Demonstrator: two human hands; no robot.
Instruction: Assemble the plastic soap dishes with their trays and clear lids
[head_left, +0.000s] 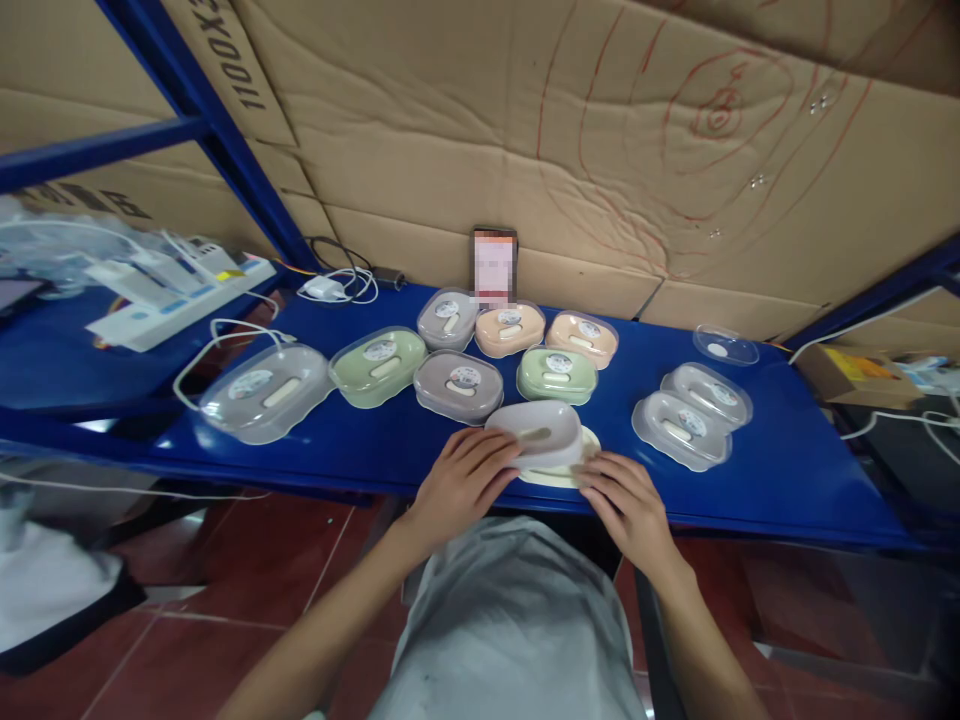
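A white soap box [541, 432] rests tilted on a cream base [571, 474] at the front edge of the blue shelf [787, 480]. My left hand [459, 482] grips the box's left end with fingers curled on it. My right hand [628, 500] touches the cream base and the box's right side. Behind stand several lidded soap boxes: a grey-brown one [458, 385], a green one [557, 374], a larger green one [378, 365], two peach ones [510, 329] and a clear one [265, 391].
Two clear boxes [691, 414] and a loose clear lid [725, 345] sit to the right. A phone [494, 265] leans on the cardboard wall. Chargers and white cables [330, 288] lie at back left, a power strip [176, 305] on the neighbouring shelf.
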